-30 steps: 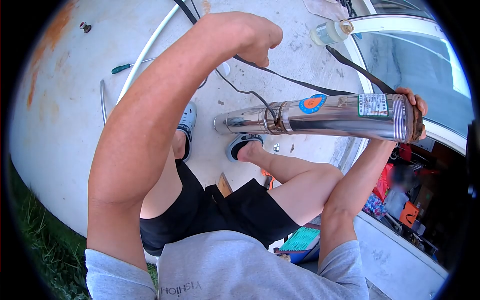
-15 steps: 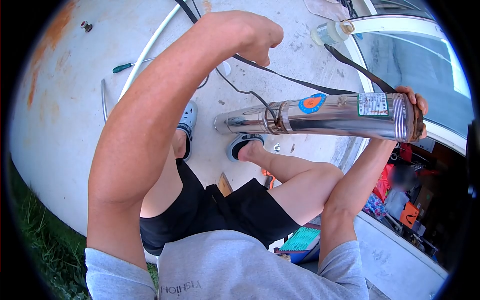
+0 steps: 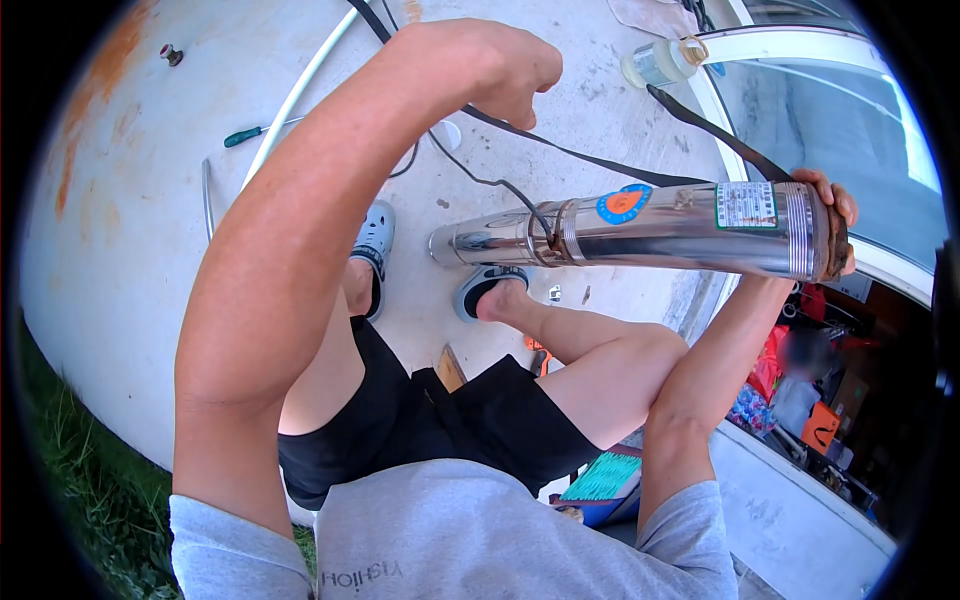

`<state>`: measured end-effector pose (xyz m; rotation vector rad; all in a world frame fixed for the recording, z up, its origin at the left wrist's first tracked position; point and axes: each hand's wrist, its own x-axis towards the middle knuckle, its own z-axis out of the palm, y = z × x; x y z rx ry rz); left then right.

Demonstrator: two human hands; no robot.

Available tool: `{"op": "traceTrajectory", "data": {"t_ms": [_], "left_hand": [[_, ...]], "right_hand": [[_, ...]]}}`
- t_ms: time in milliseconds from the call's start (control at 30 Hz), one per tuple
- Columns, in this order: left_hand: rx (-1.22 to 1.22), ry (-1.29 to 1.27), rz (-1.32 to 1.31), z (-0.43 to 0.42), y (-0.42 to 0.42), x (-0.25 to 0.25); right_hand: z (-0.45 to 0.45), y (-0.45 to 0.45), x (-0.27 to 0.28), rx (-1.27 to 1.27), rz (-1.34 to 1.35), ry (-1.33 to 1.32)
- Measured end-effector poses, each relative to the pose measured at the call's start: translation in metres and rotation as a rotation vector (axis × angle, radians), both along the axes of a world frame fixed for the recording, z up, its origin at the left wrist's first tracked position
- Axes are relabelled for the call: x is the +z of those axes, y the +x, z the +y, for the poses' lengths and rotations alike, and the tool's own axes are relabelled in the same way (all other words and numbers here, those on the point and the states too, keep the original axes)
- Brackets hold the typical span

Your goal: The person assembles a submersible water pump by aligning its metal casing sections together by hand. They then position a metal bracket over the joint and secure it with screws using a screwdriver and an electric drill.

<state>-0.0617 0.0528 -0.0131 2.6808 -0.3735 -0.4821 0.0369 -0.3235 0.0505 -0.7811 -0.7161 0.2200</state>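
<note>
A shiny steel submersible pump (image 3: 660,235) lies slantwise across my view, with a blue and orange sticker and a white label on its side. My right hand (image 3: 832,200) grips its rusty right end, fingers wrapped over the rim. A dark cable (image 3: 490,183) comes out near the pump's middle and runs up behind my left forearm. My left hand (image 3: 520,80) is raised beyond the pump with its fingers curled in; what is inside them is hidden. A black strap (image 3: 590,160) passes just below that hand towards the pump's right end.
On the concrete floor lie a green-handled screwdriver (image 3: 243,136), a white pipe (image 3: 290,105), a grey tube (image 3: 208,200) and a small metal fitting (image 3: 172,55). A clear bottle (image 3: 660,65) stands by the glass door (image 3: 830,120). Bags and boxes crowd the doorway at right.
My left hand has shifted very slightly to the left, still curled. The pump and my right hand are almost unmoved.
</note>
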Motion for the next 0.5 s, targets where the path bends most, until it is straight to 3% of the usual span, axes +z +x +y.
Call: {"op": "traceTrajectory", "data": {"t_ms": [500], "left_hand": [[0.013, -0.029, -0.008, 0.0011, -0.0007, -0.0032]], "right_hand": [[-0.0008, 0.0056, 0.0004, 0.075, -0.061, -0.048]]}}
